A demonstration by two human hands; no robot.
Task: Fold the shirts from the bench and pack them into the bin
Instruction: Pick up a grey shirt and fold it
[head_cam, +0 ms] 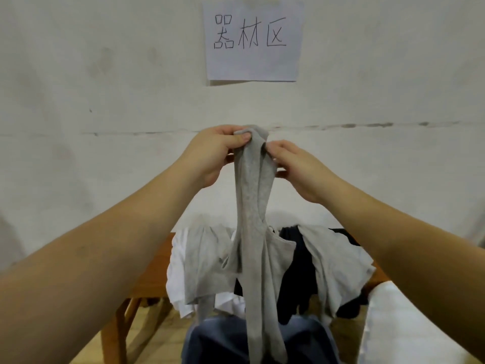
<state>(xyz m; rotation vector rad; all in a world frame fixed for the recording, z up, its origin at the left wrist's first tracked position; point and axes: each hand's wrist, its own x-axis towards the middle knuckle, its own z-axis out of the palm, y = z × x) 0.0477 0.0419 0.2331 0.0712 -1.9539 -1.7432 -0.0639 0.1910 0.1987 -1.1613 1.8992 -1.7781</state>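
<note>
Trouble from here would most likely come from the grip: both hands pinch one small bunched point at the top of the grey shirt (253, 206), so the cloth hangs as a narrow rope rather than a flat panel, and if the person tries to fold it in that state the sleeves and hem will probably end up twisted inside. The left hand (210, 156) has thumb and curled fingers closed on the gathered top edge; the right hand (296, 169) pinches the same bunch just beside it, fingertips touching the fabric. A slip of either pinch would drop the shirt back onto the heap below. The shirt's long axis runs straight up and down, its held end up in front of the wall (105, 101) and its loose tail pointing down toward the person's lap, where it reaches past the blue trousers (223, 342); which end is collar and which is hem I cannot tell. Its lower part drapes against the pile on the wooden bench (154, 274), touching another grey garment (204, 266), with a white one (175, 279) beneath and a dark one (296, 279) to the right, so lifting or spreading it carelessly could drag those off the edge. A white object at lower right (393, 324) may be the bin, though I cannot be sure. A paper sign (253, 40) hangs above.
</note>
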